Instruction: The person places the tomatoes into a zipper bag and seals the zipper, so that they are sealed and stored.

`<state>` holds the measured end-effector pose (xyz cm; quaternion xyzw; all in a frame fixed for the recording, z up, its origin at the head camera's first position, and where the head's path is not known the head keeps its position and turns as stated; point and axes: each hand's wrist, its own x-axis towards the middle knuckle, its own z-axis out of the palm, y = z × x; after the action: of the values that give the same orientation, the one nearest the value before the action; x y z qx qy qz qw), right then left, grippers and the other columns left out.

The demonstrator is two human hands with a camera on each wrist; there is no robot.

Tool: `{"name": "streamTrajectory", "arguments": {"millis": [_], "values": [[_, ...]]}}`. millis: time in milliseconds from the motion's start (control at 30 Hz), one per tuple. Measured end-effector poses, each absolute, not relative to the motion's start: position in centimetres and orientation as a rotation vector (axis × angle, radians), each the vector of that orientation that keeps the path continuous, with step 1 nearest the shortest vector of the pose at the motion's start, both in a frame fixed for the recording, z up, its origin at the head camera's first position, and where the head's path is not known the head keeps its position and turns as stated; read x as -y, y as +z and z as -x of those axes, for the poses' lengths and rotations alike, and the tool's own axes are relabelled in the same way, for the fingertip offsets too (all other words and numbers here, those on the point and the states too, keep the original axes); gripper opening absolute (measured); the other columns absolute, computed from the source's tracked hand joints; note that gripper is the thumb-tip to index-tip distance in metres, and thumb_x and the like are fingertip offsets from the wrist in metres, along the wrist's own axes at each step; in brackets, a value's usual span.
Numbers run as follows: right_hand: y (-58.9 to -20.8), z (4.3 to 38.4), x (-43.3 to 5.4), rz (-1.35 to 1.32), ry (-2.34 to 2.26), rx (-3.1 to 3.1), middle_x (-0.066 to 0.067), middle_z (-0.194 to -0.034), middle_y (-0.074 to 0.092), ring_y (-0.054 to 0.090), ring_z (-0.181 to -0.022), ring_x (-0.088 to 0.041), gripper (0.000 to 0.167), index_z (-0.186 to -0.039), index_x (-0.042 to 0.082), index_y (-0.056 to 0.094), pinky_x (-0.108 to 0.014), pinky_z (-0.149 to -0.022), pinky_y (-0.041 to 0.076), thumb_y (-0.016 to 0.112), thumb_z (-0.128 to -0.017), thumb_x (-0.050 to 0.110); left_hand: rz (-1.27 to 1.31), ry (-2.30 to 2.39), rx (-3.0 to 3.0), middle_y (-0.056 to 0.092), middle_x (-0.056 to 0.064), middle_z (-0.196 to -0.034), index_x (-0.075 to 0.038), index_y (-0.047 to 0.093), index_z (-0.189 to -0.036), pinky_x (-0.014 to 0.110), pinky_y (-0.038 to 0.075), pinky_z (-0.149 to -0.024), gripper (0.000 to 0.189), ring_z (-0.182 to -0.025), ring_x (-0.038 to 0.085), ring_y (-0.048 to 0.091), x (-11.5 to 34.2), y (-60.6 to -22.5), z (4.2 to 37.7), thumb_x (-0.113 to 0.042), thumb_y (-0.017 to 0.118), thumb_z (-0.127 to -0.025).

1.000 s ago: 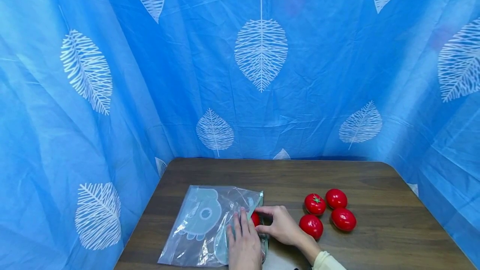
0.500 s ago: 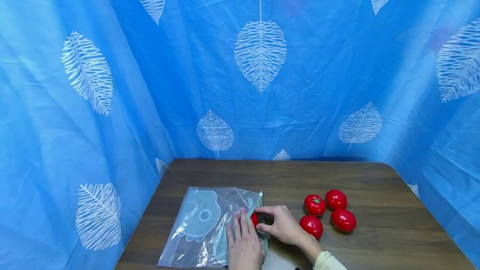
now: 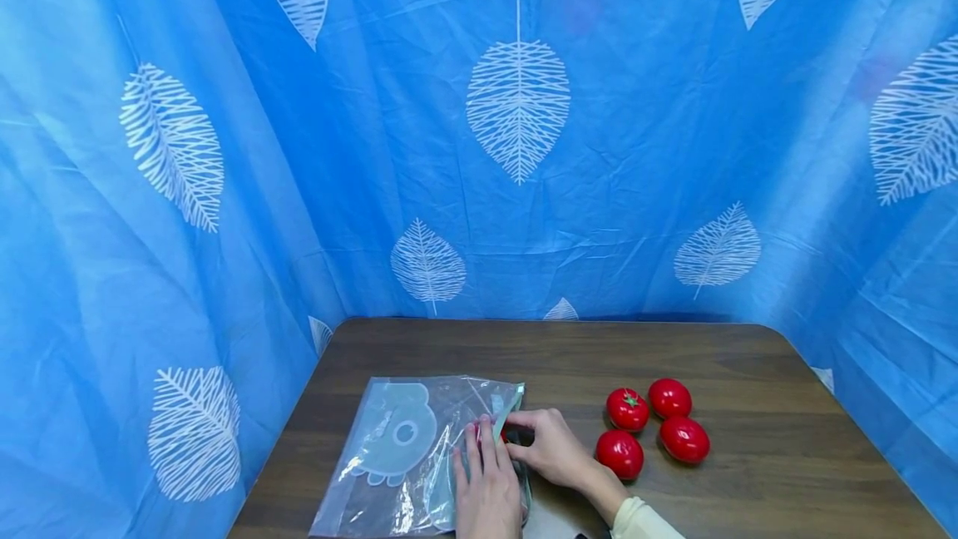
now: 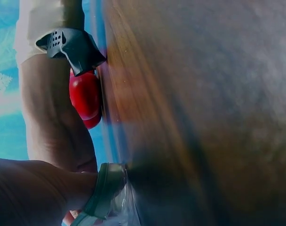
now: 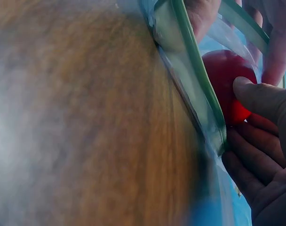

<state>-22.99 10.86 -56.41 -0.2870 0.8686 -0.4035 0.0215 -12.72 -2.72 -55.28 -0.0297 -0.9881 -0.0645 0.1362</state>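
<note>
A clear zip bag [image 3: 400, 489] with a pale green bear print lies flat at the left, its green-rimmed mouth towards the right. My left hand [image 3: 488, 493] rests over the mouth end; in the right wrist view its thumb is inside the opening and its fingers outside, holding the upper layer. My right hand [image 3: 554, 449] reaches in at the mouth and grips a red tomato [image 5: 223, 70], thumb on one side, fingers underneath. From the head view that tomato is mostly hidden by the bag and both hands. The green rim [image 5: 197, 61] stands parted around it.
Several more tomatoes [image 3: 684, 439] stand grouped on the brown wooden table [image 3: 771, 406], right of my right hand. A blue curtain [image 3: 599, 148] with white leaf prints hangs behind and at the sides. In the left wrist view, a dark wrist device [image 4: 77, 47] sits on the right forearm.
My right hand has pushed slightly left with the tomato, farther into the bag mouth, so less red shows. The left hand stays in place, and the bag has shifted slightly left.
</note>
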Motion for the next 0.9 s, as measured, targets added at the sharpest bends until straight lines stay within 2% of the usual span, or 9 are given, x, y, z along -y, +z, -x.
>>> {"name": "streamTrajectory", "arguments": {"millis": [200,300,433,600,733,900], "values": [[-56.4,23.0,-11.1,0.905,-1.244,-2.694,0.0,-0.129,0.081,0.077,-0.116,-0.015,0.041,-0.134,0.016,0.08,-0.047,-0.101,0.064,0.085,-0.097,0.033,0.074,-0.193,2.843,0.047,0.025,-0.168,0.007,0.055,-0.151,0.066,0.042,-0.121,0.097,-0.157,0.046,0.044,2.8,-55.4,12.7,-0.022,0.097,-0.069],[-56.4,23.0,-11.3,0.883,-1.251,-2.677,-0.002,-0.128,0.082,0.078,-0.114,-0.017,0.042,-0.135,0.015,0.079,-0.049,-0.1,0.064,0.085,-0.097,0.032,0.069,-0.215,2.857,0.045,0.025,-0.169,0.007,0.056,-0.15,0.067,0.041,-0.122,0.098,-0.157,0.046,0.043,2.8,-55.5,12.7,-0.022,0.099,-0.067],[-56.4,23.1,-11.1,0.884,-1.253,-2.681,-0.001,-0.129,0.082,0.078,-0.117,-0.019,0.04,-0.134,0.016,0.08,-0.051,-0.102,0.063,0.085,-0.097,0.031,0.066,-0.206,2.85,0.047,0.024,-0.168,0.006,0.057,-0.15,0.067,0.042,-0.121,0.094,-0.157,0.046,0.044,2.9,-55.5,12.7,-0.02,0.097,-0.07],[-56.6,23.2,-10.3,0.921,-1.25,-2.727,0.003,-0.124,0.083,0.077,-0.115,-0.014,0.032,-0.127,0.018,0.083,-0.044,-0.102,0.063,0.086,-0.096,0.025,0.071,-0.207,2.862,0.046,0.024,-0.168,0.007,0.053,-0.154,0.068,0.042,-0.121,0.094,-0.157,0.047,0.043,2.9,-55.4,12.7,-0.017,0.094,-0.073],[-56.6,23.3,-9.9,0.928,-1.231,-2.76,0.004,-0.118,0.084,0.077,-0.108,-0.01,0.028,-0.121,0.018,0.084,-0.039,-0.097,0.064,0.087,-0.094,0.02,0.066,-0.23,2.905,0.043,0.024,-0.17,0.007,0.051,-0.155,0.068,0.04,-0.122,0.099,-0.159,0.047,0.039,2.9,-55.1,12.8,-0.019,0.097,-0.071],[-56.5,23.2,-10.0,0.899,-1.235,-2.729,0.005,-0.122,0.083,0.076,-0.111,-0.008,0.03,-0.125,0.018,0.084,-0.042,-0.101,0.063,0.086,-0.096,0.024,0.064,-0.235,2.921,0.043,0.024,-0.17,0.006,0.053,-0.154,0.068,0.04,-0.122,0.1,-0.16,0.047,0.038,2.9,-55.1,12.8,-0.022,0.099,-0.069]]}}
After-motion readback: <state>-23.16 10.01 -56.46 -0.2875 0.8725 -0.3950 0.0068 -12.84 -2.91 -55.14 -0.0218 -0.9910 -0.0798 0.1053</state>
